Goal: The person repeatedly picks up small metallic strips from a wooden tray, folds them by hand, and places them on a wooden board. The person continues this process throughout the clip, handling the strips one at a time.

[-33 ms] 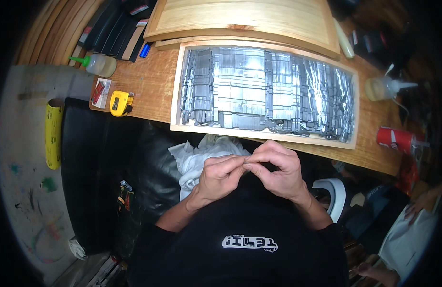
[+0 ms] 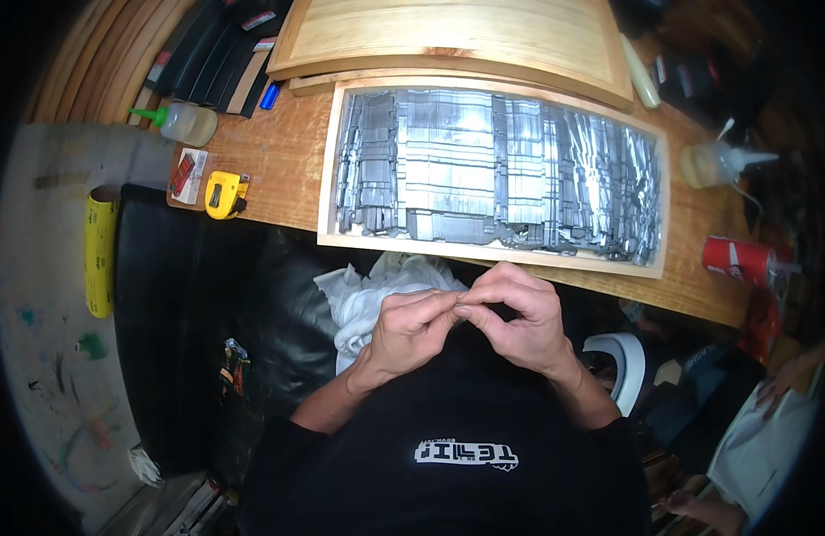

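Note:
My left hand and my right hand meet at their fingertips in front of my chest. Thumb and forefinger are pinched together on each; whatever lies between them, if anything, is too small or hidden to make out. Just beyond my fingers, a shallow wooden tray rests along the near edge of the table. Many thin, shiny grey-black strips fill it in tight rows, brighter in the middle and more jumbled toward the right. A crumpled white cloth lies below my left fingers.
Behind the tray are wooden boards on the wooden table. To the left stand a yellow tape measure and a green-tipped bottle. A red can and another squeeze bottle occupy the right. Another person's hand shows at far right.

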Demonstrator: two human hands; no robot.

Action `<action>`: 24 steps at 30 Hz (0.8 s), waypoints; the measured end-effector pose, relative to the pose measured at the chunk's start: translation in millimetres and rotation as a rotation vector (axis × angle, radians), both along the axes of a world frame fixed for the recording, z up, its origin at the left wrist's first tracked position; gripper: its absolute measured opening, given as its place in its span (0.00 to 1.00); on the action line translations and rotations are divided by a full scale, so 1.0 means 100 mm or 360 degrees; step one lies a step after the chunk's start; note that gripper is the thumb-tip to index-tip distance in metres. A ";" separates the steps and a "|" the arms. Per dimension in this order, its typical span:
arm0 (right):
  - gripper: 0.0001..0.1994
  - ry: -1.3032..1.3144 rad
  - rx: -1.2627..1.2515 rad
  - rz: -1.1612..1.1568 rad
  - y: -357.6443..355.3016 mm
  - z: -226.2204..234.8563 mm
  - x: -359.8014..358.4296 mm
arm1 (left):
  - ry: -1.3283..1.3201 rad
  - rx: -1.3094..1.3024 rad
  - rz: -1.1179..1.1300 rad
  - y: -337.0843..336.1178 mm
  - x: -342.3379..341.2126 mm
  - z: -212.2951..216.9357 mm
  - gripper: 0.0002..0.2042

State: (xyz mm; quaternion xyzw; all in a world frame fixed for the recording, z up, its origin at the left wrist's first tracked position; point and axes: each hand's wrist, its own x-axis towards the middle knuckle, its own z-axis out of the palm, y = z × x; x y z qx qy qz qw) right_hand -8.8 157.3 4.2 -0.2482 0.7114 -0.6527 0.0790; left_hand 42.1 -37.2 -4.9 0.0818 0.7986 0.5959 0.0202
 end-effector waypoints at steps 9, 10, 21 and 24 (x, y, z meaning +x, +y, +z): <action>0.09 0.0029 -0.0035 -0.0067 0.07 0.06 -0.04 | 0.0056 0.0037 -0.0064 0.04 -0.12 0.06 0.09; 0.09 0.0026 -0.0031 -0.0067 0.07 0.06 -0.04 | 0.0058 0.0031 -0.0068 0.04 -0.12 0.06 0.09; 0.08 0.0047 -0.0017 -0.0064 0.09 0.11 -0.07 | 0.0069 0.0039 -0.0069 0.05 -0.15 0.09 0.09; 0.07 0.0055 0.0004 -0.0070 0.09 0.13 -0.07 | 0.0064 0.0069 -0.0052 0.06 -0.16 0.09 0.09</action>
